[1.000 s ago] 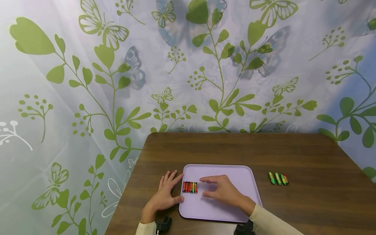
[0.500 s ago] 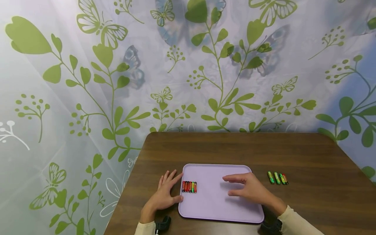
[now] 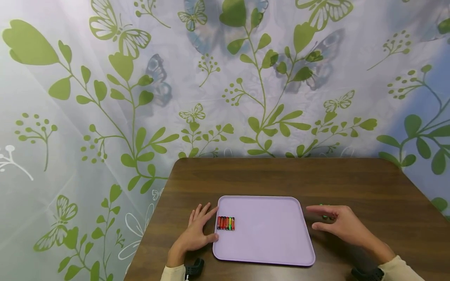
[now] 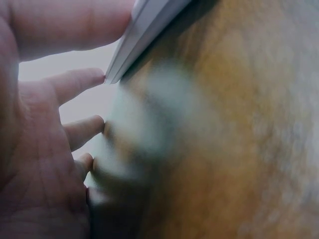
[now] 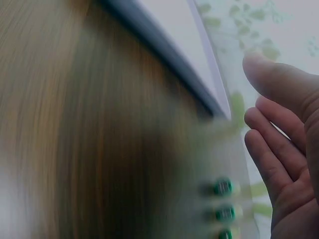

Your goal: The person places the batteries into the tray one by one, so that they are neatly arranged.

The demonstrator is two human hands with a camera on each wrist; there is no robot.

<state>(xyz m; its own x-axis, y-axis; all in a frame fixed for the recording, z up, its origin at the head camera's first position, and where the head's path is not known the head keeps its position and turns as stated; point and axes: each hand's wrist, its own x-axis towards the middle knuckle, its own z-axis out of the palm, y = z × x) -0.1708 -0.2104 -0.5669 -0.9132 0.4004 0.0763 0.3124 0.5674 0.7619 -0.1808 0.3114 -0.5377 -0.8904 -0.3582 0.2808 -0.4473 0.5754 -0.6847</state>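
My left hand (image 3: 194, 234) rests with spread fingers and thumb touching the left rim of a lilac rectangular tray (image 3: 268, 230). In the left wrist view the thumb and a fingertip meet the tray's edge. A row of several red and green batteries (image 3: 225, 223) lies side by side inside the tray at its left. Over the table, just right of the tray, hovers my right hand (image 3: 346, 226), thumb and fingers apart, holding nothing. It mostly hides the green batteries behind it in the head view; the right wrist view shows green batteries (image 5: 224, 213) lined up beyond the hand.
The brown wooden table (image 3: 281, 175) extends behind and to both sides of the tray. A hanging cloth (image 3: 211, 78) printed with leaves and butterflies stands along its far edge. Dark wrist straps (image 3: 194, 268) sit below both hands.
My right hand has moved right, from beside the battery row, across the tray and past its right rim, now covering the green batteries. The left hand has stayed at the tray's left edge.
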